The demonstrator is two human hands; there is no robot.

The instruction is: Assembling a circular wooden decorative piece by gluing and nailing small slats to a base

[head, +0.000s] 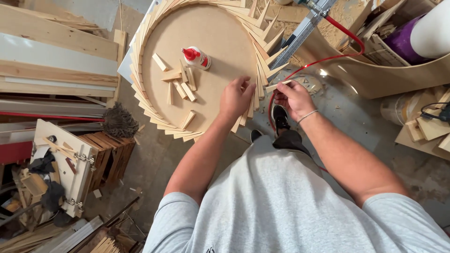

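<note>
Workshop with a dusty grey concrete floor (pixel 370 117); long planks (pixel 51 51) stacked at left; a wooden crate (pixel 110 157) beside a brush (pixel 119 121); curved plywood (pixel 375 75) at right.
</note>
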